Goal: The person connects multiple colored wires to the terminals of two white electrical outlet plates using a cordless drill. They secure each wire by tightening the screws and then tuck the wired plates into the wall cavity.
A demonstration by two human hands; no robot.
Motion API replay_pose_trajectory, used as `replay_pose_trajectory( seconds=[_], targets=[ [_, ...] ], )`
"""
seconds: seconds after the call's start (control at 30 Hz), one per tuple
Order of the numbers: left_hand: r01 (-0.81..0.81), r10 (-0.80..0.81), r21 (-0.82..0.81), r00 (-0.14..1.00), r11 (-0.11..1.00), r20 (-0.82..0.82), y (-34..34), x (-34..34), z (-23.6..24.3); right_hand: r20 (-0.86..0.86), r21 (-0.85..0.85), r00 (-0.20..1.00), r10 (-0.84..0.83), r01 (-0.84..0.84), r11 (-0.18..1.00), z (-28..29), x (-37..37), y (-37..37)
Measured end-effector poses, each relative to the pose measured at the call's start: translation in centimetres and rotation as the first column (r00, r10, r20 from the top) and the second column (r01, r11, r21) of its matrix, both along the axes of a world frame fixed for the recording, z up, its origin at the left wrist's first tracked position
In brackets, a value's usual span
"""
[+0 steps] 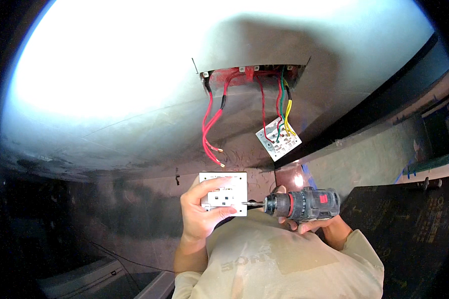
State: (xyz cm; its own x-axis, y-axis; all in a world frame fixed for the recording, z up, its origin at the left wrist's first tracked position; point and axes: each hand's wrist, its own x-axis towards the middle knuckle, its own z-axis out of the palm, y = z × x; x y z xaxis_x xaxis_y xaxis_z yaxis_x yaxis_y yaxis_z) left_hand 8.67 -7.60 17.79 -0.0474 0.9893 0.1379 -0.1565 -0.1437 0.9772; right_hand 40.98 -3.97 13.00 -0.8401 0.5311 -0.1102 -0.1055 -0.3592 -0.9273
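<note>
My left hand [198, 209] grips a white square socket plate [227, 192] by its left side, thumb along the lower part and fingers across the top. My right hand [309, 224] is wrapped round a grey-and-black cordless drill [312, 203], its bit [253, 204] pointing left at the plate’s right side; I cannot tell if it touches. Above the plate, loose red wires [207, 129] with bare ends hang from a recessed wall box [249, 74]. To the upper right, a second white plate [268, 137] hangs from red, green and yellow wires.
A pale wall [149, 99] fills the upper view around the box. A dark panel [409, 229] stands at the right, beside a pale strip with blue tape [399, 174]. Thin dark cables [115, 255] and a grey trough-like ledge [80, 279] lie at the lower left.
</note>
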Motion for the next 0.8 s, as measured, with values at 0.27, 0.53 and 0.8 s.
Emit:
replay_pose_trajectory(
  seconds=[0.27, 0.53, 0.8],
  targets=[
    [0.017, -0.013, 0.037, 0.993, 0.999, -0.121, 0.0, 0.6, 0.8, 0.016, 0.028, 0.999, 0.039, -0.039, 0.999, -0.2, -0.5, 0.0],
    [-0.011, 0.026, 0.069, 0.974, 0.998, -0.226, -0.2, 1.1, 0.7, 0.015, -0.131, 1.000, 0.000, 0.002, 0.991, 1.1, -0.7, 0.2],
    [0.061, -0.057, 0.035, 0.993, 0.998, -0.101, 0.1, 0.6, -0.3, 0.053, -0.125, 0.999, -0.008, 0.014, 0.992, -0.2, -0.5, -0.2]
  ],
)
